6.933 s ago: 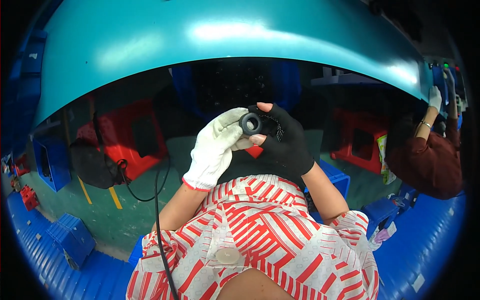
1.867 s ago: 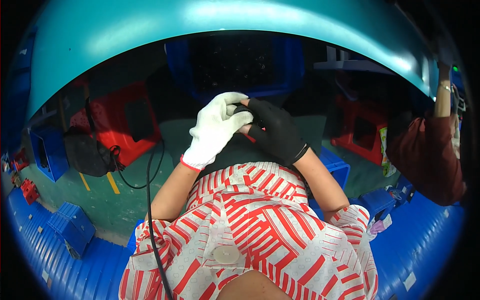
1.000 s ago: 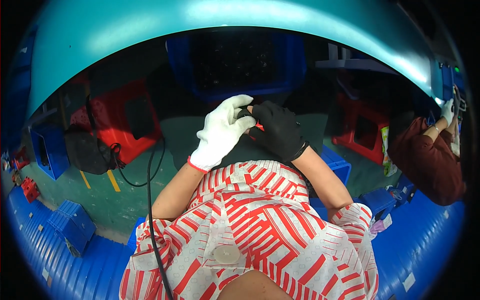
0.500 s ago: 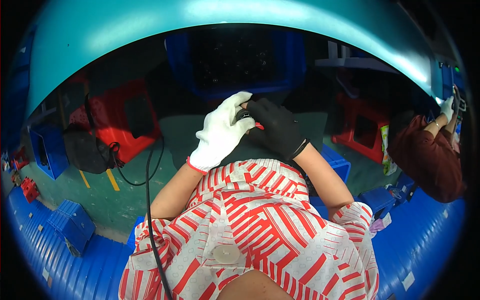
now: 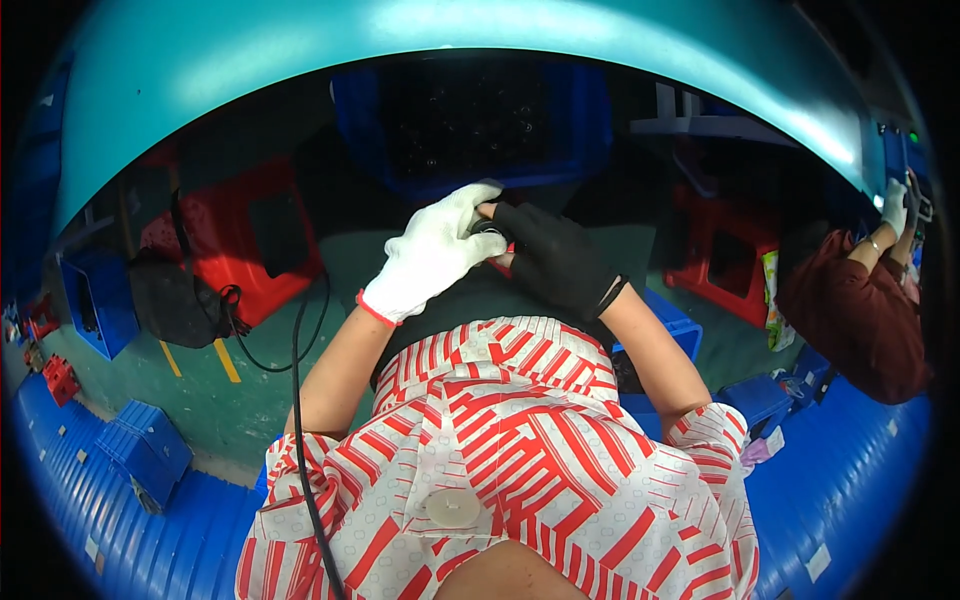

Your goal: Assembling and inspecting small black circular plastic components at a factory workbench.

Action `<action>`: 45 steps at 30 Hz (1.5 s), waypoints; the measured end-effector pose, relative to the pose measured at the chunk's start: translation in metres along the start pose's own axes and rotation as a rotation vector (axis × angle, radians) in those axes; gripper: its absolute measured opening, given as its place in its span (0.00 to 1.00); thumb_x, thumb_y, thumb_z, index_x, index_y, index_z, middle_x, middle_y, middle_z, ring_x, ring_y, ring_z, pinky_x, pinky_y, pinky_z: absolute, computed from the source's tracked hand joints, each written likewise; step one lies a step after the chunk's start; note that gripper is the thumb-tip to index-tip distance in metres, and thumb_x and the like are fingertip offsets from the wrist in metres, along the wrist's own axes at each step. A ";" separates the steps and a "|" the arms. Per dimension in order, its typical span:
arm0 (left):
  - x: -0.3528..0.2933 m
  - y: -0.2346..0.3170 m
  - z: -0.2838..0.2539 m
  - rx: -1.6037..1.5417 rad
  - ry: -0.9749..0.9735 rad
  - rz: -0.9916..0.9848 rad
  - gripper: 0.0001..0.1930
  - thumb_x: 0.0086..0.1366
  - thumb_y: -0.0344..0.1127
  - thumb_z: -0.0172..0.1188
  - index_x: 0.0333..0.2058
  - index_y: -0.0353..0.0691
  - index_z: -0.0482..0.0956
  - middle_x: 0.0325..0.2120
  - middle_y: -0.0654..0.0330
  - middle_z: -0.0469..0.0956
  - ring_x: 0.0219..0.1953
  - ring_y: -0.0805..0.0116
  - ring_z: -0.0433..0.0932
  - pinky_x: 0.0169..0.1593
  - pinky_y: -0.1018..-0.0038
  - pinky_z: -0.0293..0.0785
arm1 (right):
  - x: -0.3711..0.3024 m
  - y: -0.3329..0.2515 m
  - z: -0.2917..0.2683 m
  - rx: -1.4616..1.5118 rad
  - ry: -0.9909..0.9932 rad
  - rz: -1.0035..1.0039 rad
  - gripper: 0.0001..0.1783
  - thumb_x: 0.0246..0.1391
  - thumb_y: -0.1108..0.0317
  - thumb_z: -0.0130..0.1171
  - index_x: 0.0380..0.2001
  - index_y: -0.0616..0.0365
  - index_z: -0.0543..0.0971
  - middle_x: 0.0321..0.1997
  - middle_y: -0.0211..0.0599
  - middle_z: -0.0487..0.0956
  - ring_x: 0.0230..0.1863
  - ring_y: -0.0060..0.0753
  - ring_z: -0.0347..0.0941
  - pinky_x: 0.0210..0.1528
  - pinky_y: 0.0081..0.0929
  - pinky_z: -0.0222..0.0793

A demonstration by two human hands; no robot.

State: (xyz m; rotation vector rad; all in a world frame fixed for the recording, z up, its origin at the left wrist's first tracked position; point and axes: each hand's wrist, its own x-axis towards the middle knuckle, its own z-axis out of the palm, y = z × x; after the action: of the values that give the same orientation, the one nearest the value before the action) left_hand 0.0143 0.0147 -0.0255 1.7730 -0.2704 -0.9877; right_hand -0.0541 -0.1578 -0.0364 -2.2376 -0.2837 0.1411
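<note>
My left hand, in a white glove with a red cuff edge, is closed with its thumb and fingers around a small black round part. My right hand wears a black glove with bare fingertips and grips the same part from the other side. Between the hands a bit of red shows; what it belongs to I cannot make out. Fingers hide most of the part. Both hands meet in front of my torso, below the teal table edge.
Beneath the table sits a blue crate holding dark small pieces. Red stools stand either side, with a black bag at the left one. A black cable hangs along my left arm. At far right a co-worker sits.
My left wrist has shifted slightly left and away from me, and my right wrist slightly right. The black part is more covered by my fingers now.
</note>
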 end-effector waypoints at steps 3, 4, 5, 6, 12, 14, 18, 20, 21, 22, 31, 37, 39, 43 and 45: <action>-0.001 0.007 0.004 -0.169 0.084 -0.051 0.25 0.59 0.25 0.58 0.55 0.29 0.64 0.40 0.51 0.77 0.36 0.71 0.78 0.41 0.78 0.76 | 0.000 0.003 -0.002 0.113 -0.006 0.054 0.27 0.43 0.66 0.68 0.48 0.58 0.73 0.41 0.44 0.77 0.38 0.43 0.76 0.39 0.32 0.72; -0.002 0.006 0.009 -0.168 0.082 -0.050 0.25 0.59 0.25 0.58 0.55 0.29 0.64 0.40 0.51 0.77 0.36 0.71 0.78 0.41 0.78 0.76 | 0.000 0.004 -0.002 0.172 0.030 0.109 0.28 0.43 0.67 0.68 0.49 0.57 0.72 0.42 0.44 0.76 0.39 0.43 0.75 0.39 0.31 0.71; -0.003 0.004 0.016 -0.356 0.117 -0.038 0.24 0.59 0.25 0.58 0.55 0.29 0.65 0.39 0.52 0.77 0.35 0.72 0.78 0.40 0.79 0.75 | -0.001 0.002 -0.001 0.173 0.029 0.108 0.28 0.43 0.67 0.68 0.49 0.57 0.72 0.42 0.44 0.76 0.39 0.43 0.75 0.39 0.31 0.71; -0.005 0.001 0.021 -0.544 0.151 -0.026 0.24 0.59 0.24 0.57 0.54 0.29 0.65 0.38 0.53 0.77 0.34 0.74 0.77 0.39 0.80 0.75 | -0.001 -0.001 -0.001 0.091 0.055 0.101 0.27 0.42 0.68 0.68 0.49 0.56 0.72 0.43 0.43 0.76 0.40 0.43 0.75 0.40 0.32 0.71; -0.010 0.010 0.022 -0.399 0.165 -0.029 0.25 0.58 0.22 0.57 0.55 0.30 0.65 0.37 0.56 0.77 0.32 0.76 0.75 0.38 0.81 0.74 | 0.001 -0.001 0.003 -0.144 0.126 -0.061 0.25 0.40 0.64 0.68 0.44 0.54 0.74 0.42 0.41 0.75 0.42 0.45 0.72 0.43 0.36 0.69; -0.010 0.012 0.021 -0.333 0.182 -0.035 0.25 0.59 0.22 0.57 0.55 0.31 0.65 0.37 0.56 0.77 0.33 0.76 0.75 0.38 0.81 0.73 | 0.000 0.002 0.004 -0.167 0.135 -0.091 0.25 0.39 0.63 0.69 0.44 0.54 0.74 0.42 0.41 0.75 0.42 0.45 0.72 0.43 0.36 0.69; -0.005 0.007 0.018 -0.385 0.103 -0.071 0.25 0.59 0.23 0.57 0.56 0.30 0.64 0.40 0.55 0.76 0.35 0.74 0.76 0.38 0.80 0.75 | -0.002 -0.001 0.004 -0.117 0.104 -0.017 0.28 0.38 0.69 0.68 0.47 0.55 0.74 0.45 0.40 0.75 0.45 0.44 0.71 0.46 0.36 0.67; -0.002 0.004 0.012 -0.416 0.038 -0.106 0.26 0.59 0.23 0.58 0.56 0.30 0.64 0.42 0.54 0.76 0.36 0.73 0.77 0.39 0.79 0.76 | -0.001 -0.003 0.005 -0.087 0.069 0.041 0.28 0.38 0.69 0.68 0.47 0.55 0.74 0.45 0.40 0.75 0.46 0.44 0.71 0.47 0.36 0.67; -0.001 0.000 0.008 -0.438 0.008 -0.116 0.26 0.59 0.24 0.58 0.56 0.29 0.64 0.42 0.53 0.75 0.36 0.72 0.78 0.39 0.79 0.76 | 0.001 -0.003 0.006 -0.061 0.075 0.008 0.26 0.39 0.66 0.69 0.45 0.54 0.74 0.44 0.41 0.74 0.43 0.45 0.72 0.45 0.36 0.68; -0.002 -0.003 0.005 -0.445 -0.014 -0.091 0.26 0.59 0.24 0.58 0.56 0.28 0.63 0.41 0.52 0.76 0.35 0.72 0.78 0.40 0.79 0.76 | 0.002 -0.002 0.006 -0.034 0.081 -0.024 0.24 0.39 0.64 0.69 0.43 0.54 0.74 0.43 0.41 0.74 0.41 0.45 0.72 0.43 0.36 0.68; -0.007 -0.002 0.018 -0.553 0.128 -0.014 0.27 0.58 0.24 0.59 0.56 0.27 0.63 0.32 0.57 0.77 0.29 0.77 0.75 0.36 0.82 0.73 | 0.006 -0.006 -0.001 0.006 0.165 0.012 0.25 0.39 0.64 0.69 0.44 0.53 0.75 0.44 0.40 0.74 0.45 0.45 0.70 0.44 0.35 0.67; -0.007 0.002 0.016 -0.410 0.117 -0.042 0.28 0.58 0.25 0.60 0.57 0.28 0.63 0.31 0.59 0.77 0.29 0.78 0.74 0.35 0.82 0.72 | 0.007 -0.001 0.000 -0.085 0.141 -0.101 0.24 0.38 0.64 0.69 0.43 0.54 0.76 0.43 0.40 0.75 0.45 0.45 0.70 0.46 0.36 0.66; -0.008 0.003 0.016 -0.398 0.122 -0.047 0.28 0.58 0.25 0.60 0.57 0.28 0.63 0.31 0.58 0.77 0.28 0.78 0.74 0.35 0.82 0.72 | 0.005 -0.001 0.003 -0.085 0.166 -0.103 0.24 0.38 0.65 0.69 0.43 0.54 0.76 0.43 0.41 0.75 0.45 0.45 0.70 0.46 0.36 0.66; -0.006 0.003 0.011 -0.434 0.081 -0.055 0.29 0.57 0.26 0.61 0.57 0.29 0.62 0.33 0.56 0.77 0.31 0.76 0.76 0.37 0.82 0.73 | 0.001 -0.003 0.009 -0.021 0.211 -0.009 0.26 0.37 0.65 0.70 0.44 0.54 0.75 0.45 0.41 0.74 0.45 0.45 0.70 0.46 0.36 0.66; -0.008 0.009 0.014 -0.487 0.112 -0.035 0.29 0.57 0.26 0.61 0.57 0.29 0.62 0.33 0.55 0.78 0.33 0.75 0.77 0.39 0.81 0.74 | 0.000 0.001 0.012 -0.019 0.233 0.029 0.27 0.37 0.65 0.70 0.45 0.54 0.74 0.46 0.41 0.74 0.46 0.45 0.70 0.47 0.36 0.66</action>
State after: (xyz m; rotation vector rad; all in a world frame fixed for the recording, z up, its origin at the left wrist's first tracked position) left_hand 0.0012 0.0061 -0.0159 1.3817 0.0711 -0.8850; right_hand -0.0562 -0.1495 -0.0446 -2.2520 -0.1266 -0.1076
